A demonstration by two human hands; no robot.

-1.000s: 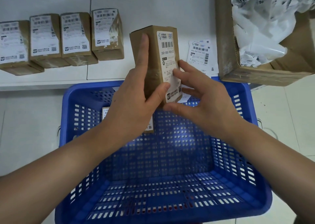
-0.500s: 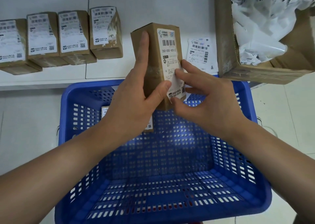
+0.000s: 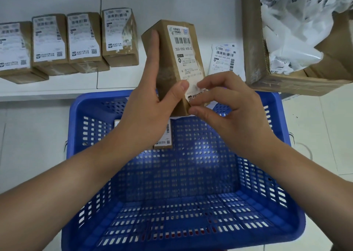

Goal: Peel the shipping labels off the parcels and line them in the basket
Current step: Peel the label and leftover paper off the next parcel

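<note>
While both hands are working above the far rim, the scene is reading as follows.

Held parcel: a tall brown cardboard parcel is standing nearly upright over the far edge of the basket, its taped faces looking glossy and creased.
Left hand: the left hand is gripping the parcel, with fingers lying up the left face and the thumb pressing the front edge.
Right hand: the right hand is pinching the lower corner of the shipping label between thumb and forefinger; that corner is blurring, so how far it is lifting cannot be told.
Label: white rectangular paper with a barcode is covering the parcel's front face.
Basket: a blue perforated plastic basket is sitting below the hands, with a slotted floor and rounded rim; most of its floor is lying open nearer the person.
Parcel in basket: one labelled parcel is lying against the far wall, partly hidden by the left hand.
Waiting parcels: four labelled brown parcels are standing side by side on the white shelf, well apart from the hands.
Loose label: a flat label is lying on the shelf between the held parcel and the carton.
Carton: an open corrugated carton is holding crumpled white paper, its near edge overhanging the basket's right corner.
</note>
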